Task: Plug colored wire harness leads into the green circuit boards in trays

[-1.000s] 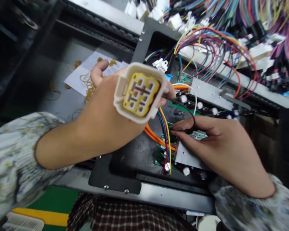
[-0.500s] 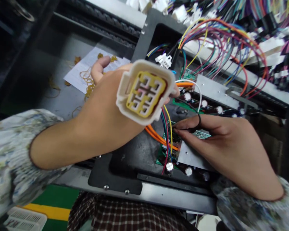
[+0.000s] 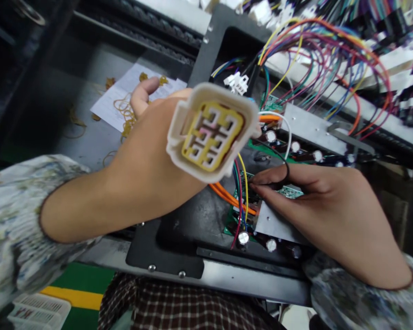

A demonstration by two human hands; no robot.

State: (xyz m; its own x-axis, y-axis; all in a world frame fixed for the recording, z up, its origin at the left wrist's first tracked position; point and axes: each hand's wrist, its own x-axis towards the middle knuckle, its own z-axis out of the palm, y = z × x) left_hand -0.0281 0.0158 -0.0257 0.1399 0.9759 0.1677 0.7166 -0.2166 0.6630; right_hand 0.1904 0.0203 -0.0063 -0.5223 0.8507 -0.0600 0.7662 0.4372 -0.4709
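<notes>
My left hand is closed around a large pale multi-pin connector with a yellow insert, its open face turned up toward me. Most of that hand's fingers are hidden behind the connector; one finger sticks out at the far side. Thumb and forefinger of my right hand pinch a thin black wire that loops over the forefinger. Their tips are just above a green circuit board with a metal plate, orange wires and a few coloured wires.
A second board with a metal plate lies behind, under a looping bundle of coloured wires. A white plug stands nearby. On the left, rubber bands lie on a paper sheet. Both boards sit in a black tray.
The connector in my left hand has tilted and moved slightly right. My right hand keeps its pinch on the black wire, almost still. The view has shifted a little.
</notes>
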